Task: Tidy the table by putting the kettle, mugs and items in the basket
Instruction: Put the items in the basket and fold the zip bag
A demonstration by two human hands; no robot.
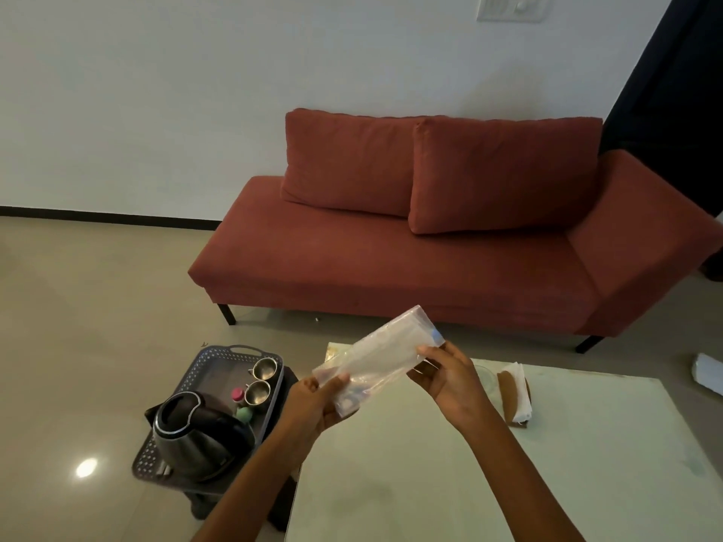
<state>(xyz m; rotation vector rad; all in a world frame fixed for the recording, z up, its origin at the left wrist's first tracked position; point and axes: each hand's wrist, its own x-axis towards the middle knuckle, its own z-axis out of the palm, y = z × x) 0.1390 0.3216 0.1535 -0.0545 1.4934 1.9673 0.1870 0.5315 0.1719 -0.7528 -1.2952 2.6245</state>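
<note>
While held above the far left corner of the glossy pale counter [489, 463], a crinkled clear plastic pouch [375, 357] is gripped at both ends: left hand [313, 400] on the near end, right hand [450, 381] on the far end. Left of the counter, the perforated grey basket [219, 356] holds a rounded dark kettle [195, 436] and two steel mugs [266, 367].

Setting: living room of a home.
Red-brown sofa [391, 267] with two loose back cushions [352, 162] against a plain white wall [156, 91]; glossy beige floor [78, 307] with dark skirting [98, 217]; low pale-topped coffee table [391, 483] in front of the sofa; switch plate [510, 5] high on the wall; electric kettle [195, 436] and two steel mugs [265, 367] in a grey basket [213, 359] beside the table.
</note>
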